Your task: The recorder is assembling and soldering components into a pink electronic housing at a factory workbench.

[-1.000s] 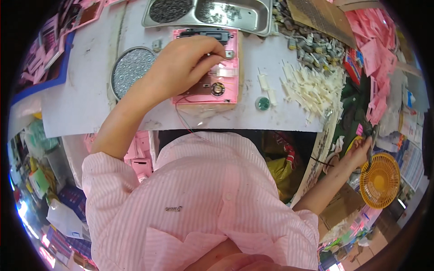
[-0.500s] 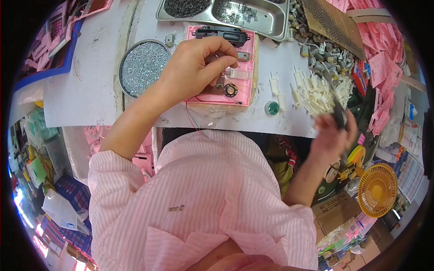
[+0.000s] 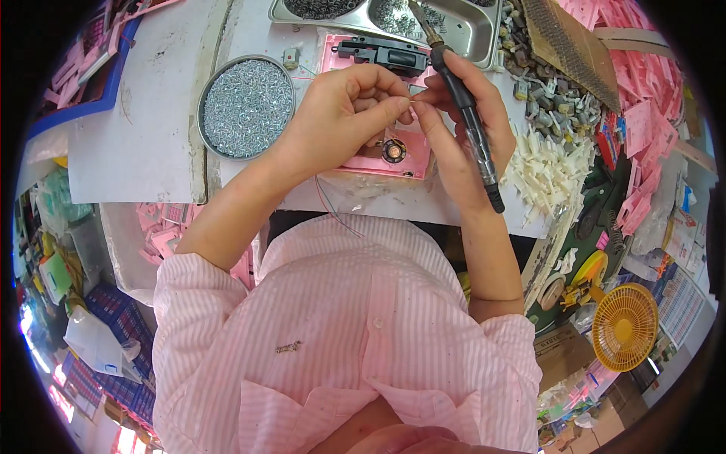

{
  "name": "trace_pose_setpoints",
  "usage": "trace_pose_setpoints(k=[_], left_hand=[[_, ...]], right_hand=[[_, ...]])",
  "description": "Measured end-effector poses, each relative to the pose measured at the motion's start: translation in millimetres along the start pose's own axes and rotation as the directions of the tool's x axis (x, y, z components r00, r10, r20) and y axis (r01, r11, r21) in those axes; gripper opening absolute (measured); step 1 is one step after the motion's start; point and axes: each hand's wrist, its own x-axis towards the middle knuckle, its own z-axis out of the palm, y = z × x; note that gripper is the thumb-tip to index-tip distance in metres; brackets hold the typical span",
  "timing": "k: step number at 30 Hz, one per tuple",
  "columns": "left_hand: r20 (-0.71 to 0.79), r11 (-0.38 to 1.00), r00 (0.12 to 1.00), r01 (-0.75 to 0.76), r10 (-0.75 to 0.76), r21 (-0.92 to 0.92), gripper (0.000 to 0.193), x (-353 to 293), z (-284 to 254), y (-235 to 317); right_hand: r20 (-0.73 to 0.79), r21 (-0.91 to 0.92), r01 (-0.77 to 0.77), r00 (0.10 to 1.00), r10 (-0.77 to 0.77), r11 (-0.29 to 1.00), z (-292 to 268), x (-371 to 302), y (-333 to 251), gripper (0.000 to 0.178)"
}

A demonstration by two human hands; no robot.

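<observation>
A pink plastic casing (image 3: 413, 165) lies on the table, with a black slotted part (image 3: 386, 56) along its far edge and a small round speaker (image 3: 394, 150) at its near end. Over its middle, my left hand (image 3: 329, 113) is closed in a pinch on a thin wire (image 3: 412, 100). The thumb and forefinger of my right hand (image 3: 473, 129) meet the left fingertips at that wire. Lying across the same right hand is a soldering iron (image 3: 467, 113), its tip pointing up and away. My hands hide the casing's middle.
A round tin of small screws (image 3: 248, 107) stands at left, a small motor (image 3: 291, 57) beside it. A steel tray (image 3: 476, 38) of small metal parts is behind. Motors (image 3: 541, 106) and white plastic pieces (image 3: 548, 174) lie heaped at right, near an orange fan (image 3: 624, 328).
My right hand has come in from the far right with the soldering iron and joined the left at the wire. The left hand still pinches above the casing.
</observation>
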Motion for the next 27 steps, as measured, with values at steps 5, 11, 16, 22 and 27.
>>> trace_pose_setpoints(k=[5,11,16,22,27], left_hand=[[0.023,0.95,0.996,-0.093,0.091,0.297,0.012,3.1,-3.3,-1.0],[0.165,0.406,0.78,-0.479,0.604,0.778,0.015,21.8,-2.5,-15.7],[0.144,0.41,0.778,-0.468,0.611,0.783,0.013,31.1,8.2,-13.0],[0.151,0.378,0.772,-0.459,0.618,0.804,0.014,31.4,8.2,-13.7],[0.147,0.348,0.765,-0.444,0.627,0.826,0.015,31.8,10.1,-14.5]], right_hand=[[-0.024,-0.092,0.029,0.999,-0.031,0.995,-11.8,-13.1,-3.8,0.048],[-0.209,-0.115,-0.101,0.975,0.076,0.988,-76.0,-45.3,-23.9,0.029],[-0.091,-0.144,-0.142,0.987,0.13,0.979,-72.5,-59.9,-12.2,0.029],[-0.069,-0.117,-0.182,0.982,0.175,0.976,-69.9,-59.2,-8.6,0.028],[-0.064,-0.138,-0.166,0.985,0.159,0.976,-67.9,-56.7,-5.5,0.028]])
